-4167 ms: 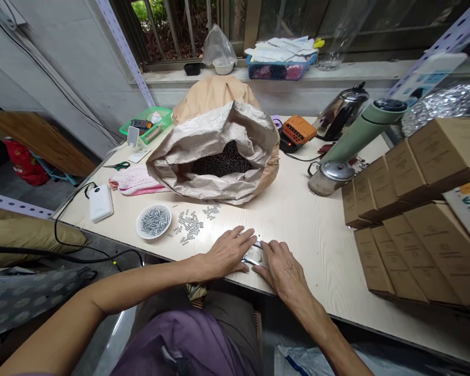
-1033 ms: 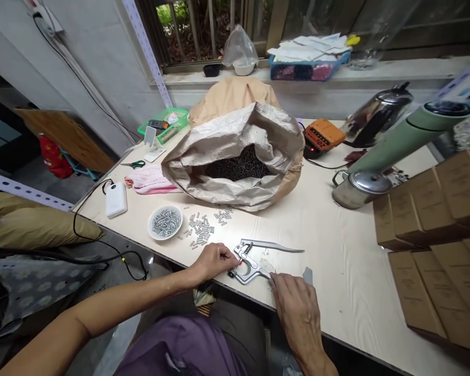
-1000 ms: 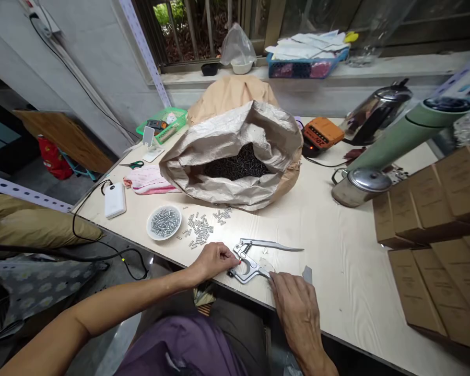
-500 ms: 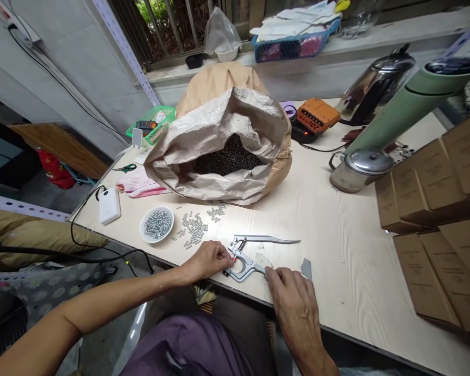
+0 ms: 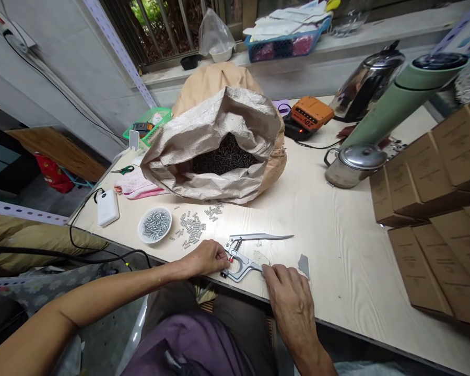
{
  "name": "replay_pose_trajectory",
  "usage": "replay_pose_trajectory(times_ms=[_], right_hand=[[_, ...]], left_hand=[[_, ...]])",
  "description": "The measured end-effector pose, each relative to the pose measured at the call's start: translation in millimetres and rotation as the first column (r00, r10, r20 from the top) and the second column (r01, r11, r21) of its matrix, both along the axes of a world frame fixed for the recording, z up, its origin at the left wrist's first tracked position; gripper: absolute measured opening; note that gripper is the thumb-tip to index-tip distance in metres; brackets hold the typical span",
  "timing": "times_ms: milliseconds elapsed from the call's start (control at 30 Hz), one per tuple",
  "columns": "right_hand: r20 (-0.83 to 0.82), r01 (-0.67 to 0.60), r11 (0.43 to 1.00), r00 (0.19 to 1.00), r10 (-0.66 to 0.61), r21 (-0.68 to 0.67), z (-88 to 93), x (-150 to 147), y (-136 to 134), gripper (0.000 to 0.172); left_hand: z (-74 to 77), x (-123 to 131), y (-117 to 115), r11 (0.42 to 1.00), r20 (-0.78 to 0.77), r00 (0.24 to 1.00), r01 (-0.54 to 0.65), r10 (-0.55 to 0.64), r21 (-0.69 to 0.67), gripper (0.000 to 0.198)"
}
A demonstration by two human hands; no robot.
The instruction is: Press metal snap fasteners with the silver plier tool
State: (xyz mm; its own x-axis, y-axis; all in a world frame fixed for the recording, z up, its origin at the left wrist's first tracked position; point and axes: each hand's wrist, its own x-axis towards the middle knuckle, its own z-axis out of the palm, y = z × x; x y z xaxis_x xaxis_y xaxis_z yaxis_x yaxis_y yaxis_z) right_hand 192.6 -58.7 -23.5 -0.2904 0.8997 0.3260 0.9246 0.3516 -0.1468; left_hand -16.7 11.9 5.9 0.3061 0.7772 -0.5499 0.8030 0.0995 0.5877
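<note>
Grey metal snap-fastener pliers (image 5: 243,268) lie near the table's front edge, handles spread and pointing right. My right hand (image 5: 292,297) is closed on the end of the lower handle, fingers curled over it. At the jaws, my left hand (image 5: 207,257) pinches with thumb and fingertips beside a small red tip. Whatever is between those fingertips is hidden. Left of the pliers lie several small silvery spring-like pieces (image 5: 191,230). A white bowl (image 5: 141,235) holds many more of them.
Behind, a large paper-and-woven sack (image 5: 215,188) gapes open with dark small metal parts inside. Cardboard boxes (image 5: 431,266) stack at right, near a lidded metal cup (image 5: 347,169) and a green flask (image 5: 399,99). A white power bank (image 5: 107,208) sits at left.
The view has shifted slightly, so everything sits a little further left. Both hands keep the same places on the pliers, with hardly any finger movement visible.
</note>
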Motion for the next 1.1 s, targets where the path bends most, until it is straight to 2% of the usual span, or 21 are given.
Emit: replay_pose_trajectory(times_ms=[267,433,633,867,1100], right_hand=[[-0.03,-0.031,0.999,0.999,0.03,-0.032,-0.6,-2,-3,0.023],[-0.076,-0.03,0.999,0.997,0.027,-0.03,-4.4,-3,-5,0.023],[-0.149,-0.016,0.999,0.989,0.01,-0.045,-5.4,-3,-8,0.027],[-0.101,-0.022,0.995,0.995,0.012,-0.095,-4.0,-3,-7,0.027],[-0.123,-0.039,0.999,0.992,0.037,-0.019,-8.1,-4,-9,0.029]], left_hand=[[6.3,3,-2,0.998,0.019,1.0,0.019,-0.018,-0.057,0.018],[7.5,4,-4,0.987,0.038,0.997,-0.067,0.073,-0.149,0.016],[1.8,3,-14,0.991,0.04,0.995,-0.091,0.095,-0.096,0.015],[-4.3,-7,-23,0.996,0.097,0.992,-0.078,0.082,-0.044,0.017],[1.6,-5,-19,0.988,0.073,0.993,-0.081,0.091,-0.135,0.011]])
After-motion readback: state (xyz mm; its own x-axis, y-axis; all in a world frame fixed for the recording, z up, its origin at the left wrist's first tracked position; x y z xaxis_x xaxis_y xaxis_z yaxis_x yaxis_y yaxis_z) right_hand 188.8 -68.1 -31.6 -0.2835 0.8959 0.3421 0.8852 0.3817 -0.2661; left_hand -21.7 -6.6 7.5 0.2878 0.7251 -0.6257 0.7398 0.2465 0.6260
